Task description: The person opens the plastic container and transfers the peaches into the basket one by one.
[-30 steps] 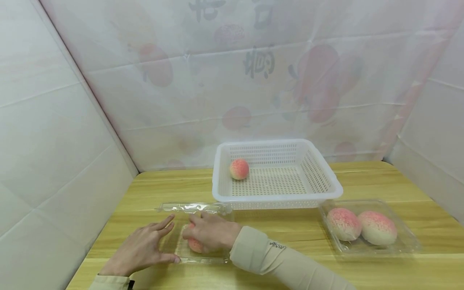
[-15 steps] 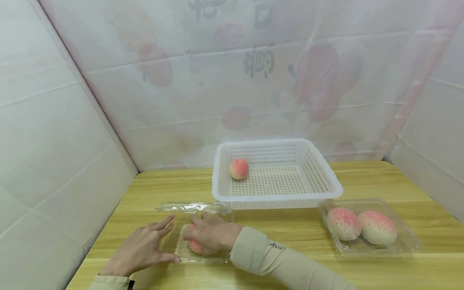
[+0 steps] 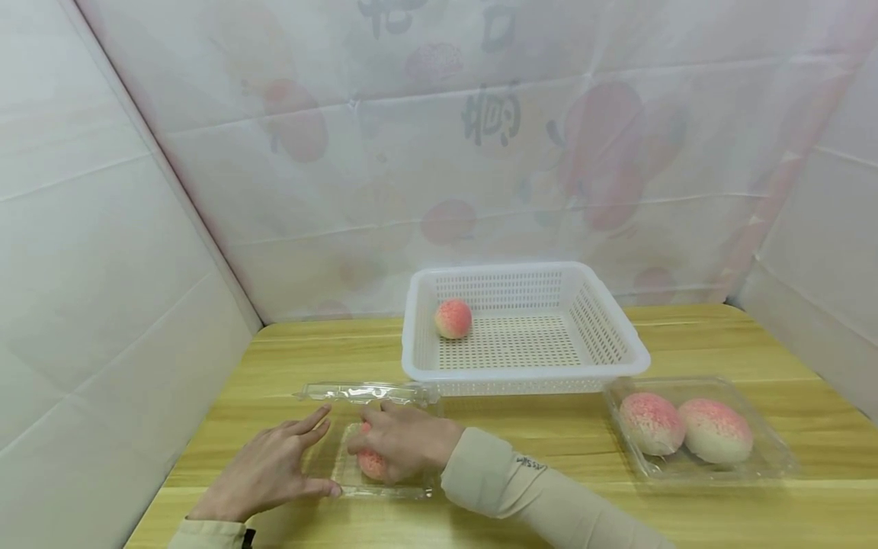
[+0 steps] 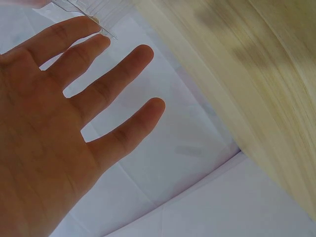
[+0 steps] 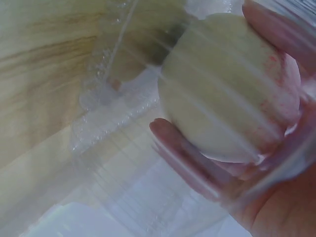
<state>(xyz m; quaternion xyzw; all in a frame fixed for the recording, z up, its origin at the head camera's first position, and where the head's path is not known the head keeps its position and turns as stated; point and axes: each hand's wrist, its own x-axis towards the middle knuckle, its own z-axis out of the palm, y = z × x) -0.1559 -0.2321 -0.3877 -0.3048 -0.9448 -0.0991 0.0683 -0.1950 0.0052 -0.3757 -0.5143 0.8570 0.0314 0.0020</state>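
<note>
In the head view my right hand [image 3: 411,438] reaches into a clear plastic clamshell box [image 3: 391,492] and grips a pink-and-cream peach [image 3: 371,465] from above. Through the box's clear plastic, the right wrist view has fingers and thumb curled around the peach [image 5: 212,84]. My left hand [image 3: 267,473] is at the box's left side, fingers spread, its thumb tip at the near left corner. The palm and straight fingers of that left hand [image 4: 64,108] fill much of the left wrist view. The raised lid [image 3: 370,393] stands along the box's far side.
A white perforated basket [image 3: 524,374] stands behind the box, with one peach [image 3: 453,319] in its left end. At the right, another clear box [image 3: 768,457] contains two peaches [image 3: 716,431]. White cloth walls [image 3: 137,320] border the wooden table [image 3: 315,351].
My right hand and sleeve have shifted very slightly to the right, still gripping the peach in the box. The left hand has stayed in place.
</note>
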